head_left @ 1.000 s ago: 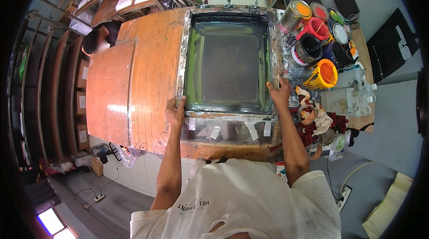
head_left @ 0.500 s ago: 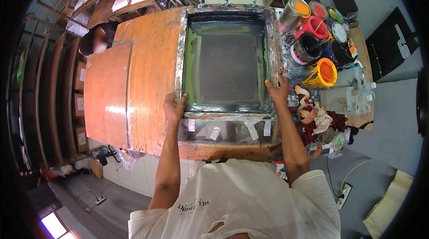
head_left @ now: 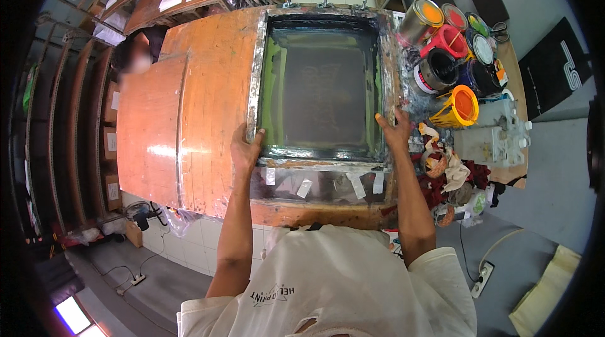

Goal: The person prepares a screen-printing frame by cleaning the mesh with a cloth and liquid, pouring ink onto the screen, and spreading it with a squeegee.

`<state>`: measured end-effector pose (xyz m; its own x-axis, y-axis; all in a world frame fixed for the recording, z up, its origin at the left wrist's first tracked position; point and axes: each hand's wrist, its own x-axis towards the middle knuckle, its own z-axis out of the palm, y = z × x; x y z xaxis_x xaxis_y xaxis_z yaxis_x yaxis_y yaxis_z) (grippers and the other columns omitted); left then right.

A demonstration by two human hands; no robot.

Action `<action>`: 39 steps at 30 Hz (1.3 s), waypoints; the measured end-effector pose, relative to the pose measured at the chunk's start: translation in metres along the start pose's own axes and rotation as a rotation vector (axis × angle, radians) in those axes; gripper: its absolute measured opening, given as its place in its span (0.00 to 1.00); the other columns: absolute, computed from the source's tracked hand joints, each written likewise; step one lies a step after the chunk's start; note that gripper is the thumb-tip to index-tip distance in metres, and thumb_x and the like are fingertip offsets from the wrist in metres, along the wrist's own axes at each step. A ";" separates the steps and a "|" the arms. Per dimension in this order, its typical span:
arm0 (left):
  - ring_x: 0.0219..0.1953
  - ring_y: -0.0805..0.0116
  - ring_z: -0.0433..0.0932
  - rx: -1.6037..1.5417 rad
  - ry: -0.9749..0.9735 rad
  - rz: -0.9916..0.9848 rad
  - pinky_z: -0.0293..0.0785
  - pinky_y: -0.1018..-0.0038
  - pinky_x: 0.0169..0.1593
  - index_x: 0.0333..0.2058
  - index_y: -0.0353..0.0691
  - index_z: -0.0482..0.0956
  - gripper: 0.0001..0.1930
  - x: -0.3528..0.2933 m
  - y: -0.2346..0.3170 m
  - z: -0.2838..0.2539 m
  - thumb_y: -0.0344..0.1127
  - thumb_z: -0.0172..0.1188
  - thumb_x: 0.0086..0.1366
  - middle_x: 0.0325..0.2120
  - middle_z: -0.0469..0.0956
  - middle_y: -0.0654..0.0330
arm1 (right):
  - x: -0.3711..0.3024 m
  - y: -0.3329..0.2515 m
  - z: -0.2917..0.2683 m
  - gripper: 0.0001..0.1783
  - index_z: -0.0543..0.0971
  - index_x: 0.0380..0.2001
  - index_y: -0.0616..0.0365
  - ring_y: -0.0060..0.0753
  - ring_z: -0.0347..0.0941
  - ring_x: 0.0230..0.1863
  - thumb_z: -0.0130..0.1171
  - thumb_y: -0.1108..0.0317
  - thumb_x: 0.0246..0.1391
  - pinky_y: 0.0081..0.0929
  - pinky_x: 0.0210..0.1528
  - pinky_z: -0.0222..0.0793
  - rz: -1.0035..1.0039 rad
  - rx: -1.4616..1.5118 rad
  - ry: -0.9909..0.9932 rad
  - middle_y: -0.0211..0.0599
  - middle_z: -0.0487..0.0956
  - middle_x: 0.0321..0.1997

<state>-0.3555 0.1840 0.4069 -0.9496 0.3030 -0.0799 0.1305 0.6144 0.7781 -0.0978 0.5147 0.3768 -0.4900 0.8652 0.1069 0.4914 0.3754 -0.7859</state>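
A screen printing frame (head_left: 254, 94) with worn, ink-stained edges lies on the wooden table in front of me. Its dark mesh (head_left: 324, 94) has green borders and a faint design in the middle. My left hand (head_left: 246, 148) grips the frame's left side near the close corner, thumb on top. On the opposite side, my right hand (head_left: 395, 130) holds the right edge a little farther up, its thumb also over the rim. The undersides of both grips are hidden. Metal clamps (head_left: 324, 0) stand along the frame's far edge. Strips of pale tape (head_left: 305, 188) stick to the surface below its near edge.
To the right stand ink cans, among them a black one (head_left: 435, 71) and a yellow tub (head_left: 461, 105) of orange ink. Crumpled rags (head_left: 455, 173) and clear jugs (head_left: 491, 146) sit closer. Shelving (head_left: 63, 141) lines the left, where another person (head_left: 135, 53) is beside the wooden table (head_left: 211, 110).
The view has tilted and shifted slightly. Both hands keep their hold at the same places on the frame. The faint design in the mesh shows a bit more clearly.
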 end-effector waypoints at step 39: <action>0.38 0.62 0.77 -0.111 -0.041 0.069 0.73 0.67 0.44 0.43 0.31 0.84 0.18 0.006 -0.013 -0.002 0.37 0.71 0.57 0.35 0.79 0.53 | 0.002 0.009 0.005 0.35 0.78 0.56 0.62 0.51 0.68 0.60 0.70 0.48 0.52 0.41 0.60 0.64 0.211 0.185 -0.054 0.49 0.74 0.54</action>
<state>-0.3632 0.1758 0.3974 -0.9267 0.3729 -0.0474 0.1608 0.5072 0.8467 -0.0974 0.5180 0.3668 -0.4310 0.8969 -0.0993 0.4488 0.1177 -0.8858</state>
